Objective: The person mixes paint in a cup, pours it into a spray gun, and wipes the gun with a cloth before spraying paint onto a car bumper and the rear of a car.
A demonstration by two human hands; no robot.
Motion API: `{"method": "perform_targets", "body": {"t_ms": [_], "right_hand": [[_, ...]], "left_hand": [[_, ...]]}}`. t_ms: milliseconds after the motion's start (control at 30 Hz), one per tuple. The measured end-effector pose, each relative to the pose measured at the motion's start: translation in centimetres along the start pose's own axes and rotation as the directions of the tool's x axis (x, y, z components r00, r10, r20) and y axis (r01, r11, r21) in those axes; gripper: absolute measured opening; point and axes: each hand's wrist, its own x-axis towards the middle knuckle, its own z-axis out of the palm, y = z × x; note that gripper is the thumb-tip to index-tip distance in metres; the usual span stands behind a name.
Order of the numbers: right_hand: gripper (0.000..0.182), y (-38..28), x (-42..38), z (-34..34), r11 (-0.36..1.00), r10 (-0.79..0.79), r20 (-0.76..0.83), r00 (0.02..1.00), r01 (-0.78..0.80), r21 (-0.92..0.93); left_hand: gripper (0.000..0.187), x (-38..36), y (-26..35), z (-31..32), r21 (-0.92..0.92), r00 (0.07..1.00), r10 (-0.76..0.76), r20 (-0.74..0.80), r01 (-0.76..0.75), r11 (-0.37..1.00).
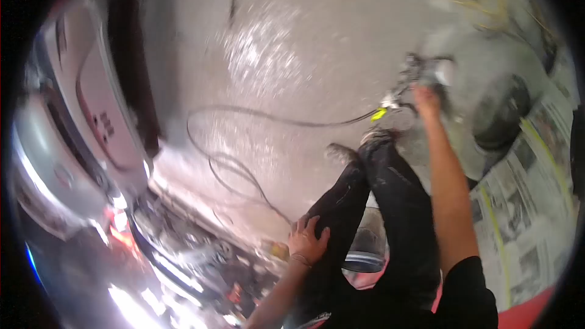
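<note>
My left hand (308, 242) lies flat with spread fingers on the left leg of my black trousers (341, 210). My right arm stretches forward, and my right hand (428, 102) is at a dark and silver tool (414, 72) low over the floor. Motion smears both hand and tool, so the grip and the tool's kind cannot be made out. Beside that hand, a bright yellow-green fitting (379, 114) joins the tool's end to a thin dark hose (280, 120), which loops over the floor.
Silver car body parts (100, 91) stand at the left, above a glaring clutter (189, 253). Newspaper sheets (518, 219) with yellow tape cover the right side. Near them is a dark oval thing (503, 109). A yellow cord (481, 0) lies on the grey floor (329, 36).
</note>
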Motion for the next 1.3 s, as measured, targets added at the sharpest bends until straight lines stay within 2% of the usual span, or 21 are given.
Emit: {"method": "perform_targets", "body": {"t_ms": [67,100,167,233,400,433,500,567,600,633,700,767,800,900,967,1067,1133,1167,1200,1233,1300], "right_hand": [[0.067,-1.7,3.2,1.6,0.976,0.109,0.124,0.986,-0.130,0.175],[0.062,-2.6,3.4,2.7,0.940,0.169,0.113,0.979,-0.195,0.280],[0.054,-0.7,7.2,3.8,0.938,0.135,0.172,0.976,-0.181,0.295],[0.048,-1.7,6.2,4.2,0.889,0.173,0.164,0.971,-0.225,0.399],[0.039,-7.0,-2.5,2.7,0.961,0.058,0.097,0.994,-0.082,0.264],[0.037,-9.0,-5.9,2.6,0.971,0.021,0.066,0.998,-0.036,0.236],[0.036,-13.6,-14.4,1.3,0.978,-0.144,0.108,0.984,0.125,0.169],[0.032,-18.7,-23.3,0.2,0.961,-0.245,0.047,0.968,0.237,0.142],[0.033,-20.9,-26.9,-0.8,0.949,-0.315,0.091,0.945,0.311,0.057],[0.035,-23.1,-30.4,-1.8,0.921,-0.382,0.136,0.914,0.389,-0.023],[0.036,-27.5,-37.7,-2.7,0.781,-0.606,0.092,0.790,0.613,-0.120],[0.035,-34.0,-46.6,-4.1,0.780,-0.587,0.168,0.792,0.609,-0.143],[0.035,-37.0,-49.9,-4.3,0.755,-0.625,0.157,0.765,0.643,-0.125],[0.036,-43.9,-59.7,-5.1,0.696,-0.692,0.165,0.702,0.711,-0.106],[0.036,-49.3,-66.7,-6.9,0.660,-0.718,0.192,0.669,0.742,-0.116],[0.034,-55.7,-76.5,-9.4,0.645,-0.732,0.334,0.594,0.763,0.056],[0.032,-58.6,-79.9,-11.1,0.460,-0.817,0.431,0.383,0.884,0.085],[0.032,-59.7,-81.3,-12.0,0.368,-0.832,0.479,0.279,0.924,0.102],[0.047,-60.4,-83.0,-12.2,0.270,-0.876,0.456,0.156,0.942,0.197],[0.052,-61.1,-83.6,-12.1,0.265,-0.892,0.437,0.116,0.918,0.296],[0.064,-62.1,-83.9,-10.8,0.256,-0.911,0.412,0.036,0.830,0.495]], "left_hand": [[0.049,0.3,-2.0,1.0,-0.133,0.995,-0.053,-0.081,0.042,0.990],[0.046,0.4,-3.0,1.2,-0.185,0.989,-0.069,-0.129,0.045,0.982],[0.043,0.2,-3.7,1.1,-0.283,0.976,-0.114,-0.184,0.058,0.957],[0.043,-0.4,-4.7,1.7,-0.353,0.968,-0.129,-0.213,0.047,0.934],[0.044,-2.8,-5.5,3.6,-0.473,0.975,-0.163,-0.149,0.075,0.878],[0.043,-3.3,-5.5,3.9,-0.492,0.981,-0.129,-0.142,0.043,0.869],[0.040,-4.5,-5.0,4.8,-0.521,0.988,-0.054,-0.143,-0.029,0.853],[0.037,-4.6,-3.8,5.8,-0.689,0.929,0.072,-0.363,-0.320,0.651],[0.033,-5.1,-2.4,3.7,-0.700,0.890,0.083,-0.448,-0.408,0.586],[0.044,-5.8,-1.5,1.0,-0.693,0.844,0.097,-0.528,-0.494,0.525],[0.060,-6.4,0.0,-3.9,-0.611,0.752,0.052,-0.657,-0.572,0.547],[0.070,-9.2,-0.3,-10.7,-0.592,0.750,0.094,-0.655,-0.586,0.552],[0.065,-10.9,-0.9,-13.8,-0.540,0.697,0.098,-0.710,-0.629,0.560],[0.056,-17.1,-4.3,-22.4,-0.598,0.673,0.152,-0.724,-0.722,0.348],[0.044,-20.2,-6.8,-26.6,-0.495,0.540,0.097,-0.836,-0.819,0.291],[0.035,-24.5,-9.6,-31.2,-0.332,0.338,-0.003,-0.941,-0.924,0.190],[0.033,-26.1,-10.8,-34.1,-0.235,0.228,-0.064,-0.972,-0.959,0.157],[0.035,-28.1,-11.7,-35.9,-0.209,0.204,-0.050,-0.978,-0.968,0.135],[0.036,-30.5,-12.8,-38.1,-0.188,0.184,-0.042,-0.982,-0.975,0.115],[0.038,-32.0,-13.5,-39.5,-0.172,0.169,-0.043,-0.985,-0.980,0.098],[0.040,-31.4,-12.8,-41.7,-0.084,0.078,-0.085,-0.993,-0.994,0.066]]}}
